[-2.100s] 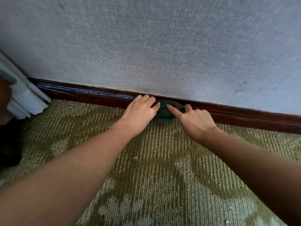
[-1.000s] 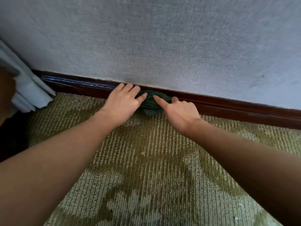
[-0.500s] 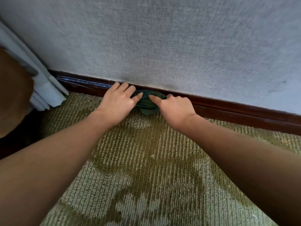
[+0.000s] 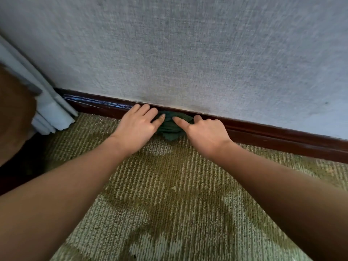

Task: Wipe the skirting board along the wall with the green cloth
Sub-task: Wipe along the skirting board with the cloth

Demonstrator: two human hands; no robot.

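A dark green cloth (image 4: 170,127) is bunched against the dark red-brown skirting board (image 4: 273,137) at the foot of the grey wall. My left hand (image 4: 136,127) lies on the cloth's left side, its fingers straight against the board and its thumb pressing the cloth. On the cloth's right side, my right hand (image 4: 204,133) holds it with the thumb laid on top and the fingers curled at the board. Most of the cloth is hidden under both hands.
A pale curtain (image 4: 50,113) hangs to the floor at the left, covering the board's left end. Olive patterned carpet (image 4: 169,194) covers the floor. A dark brown piece of furniture (image 4: 13,117) stands at the far left edge.
Both hands and the cloth have slid left along the skirting board, closer to the curtain. The holds on the cloth look the same.
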